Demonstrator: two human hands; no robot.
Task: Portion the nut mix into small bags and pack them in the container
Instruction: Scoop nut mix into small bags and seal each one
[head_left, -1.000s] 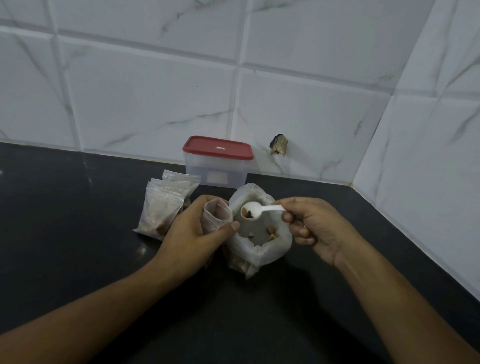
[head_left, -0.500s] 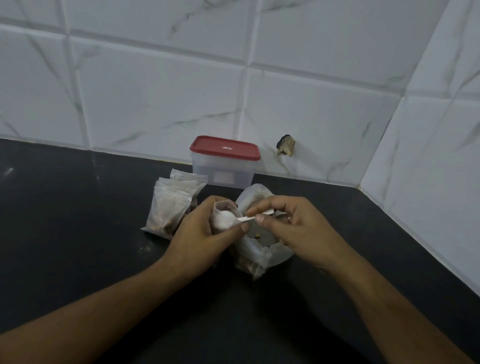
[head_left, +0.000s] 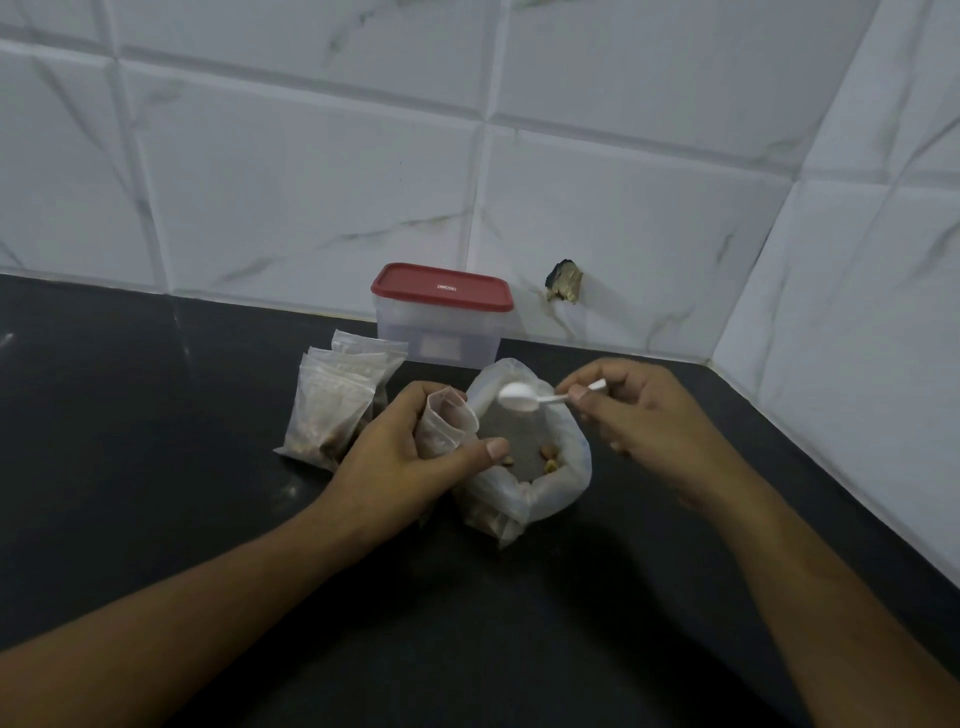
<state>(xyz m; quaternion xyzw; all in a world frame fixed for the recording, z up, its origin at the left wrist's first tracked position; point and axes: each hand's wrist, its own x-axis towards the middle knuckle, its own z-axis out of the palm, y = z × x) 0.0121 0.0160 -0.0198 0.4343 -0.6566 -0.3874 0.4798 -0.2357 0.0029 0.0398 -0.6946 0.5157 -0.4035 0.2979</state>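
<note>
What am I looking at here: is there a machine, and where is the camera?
There is no machine. These are a person's two bare hands, filmed by one camera worn on the head and looking down. The left hand grips a small bag, held open. The right hand pinches a white spoon above a large bag of nut mix, which stands on the dark counter. Filled bags lie to the left. A clear container with its red lid on stands by the tiled wall.
</note>
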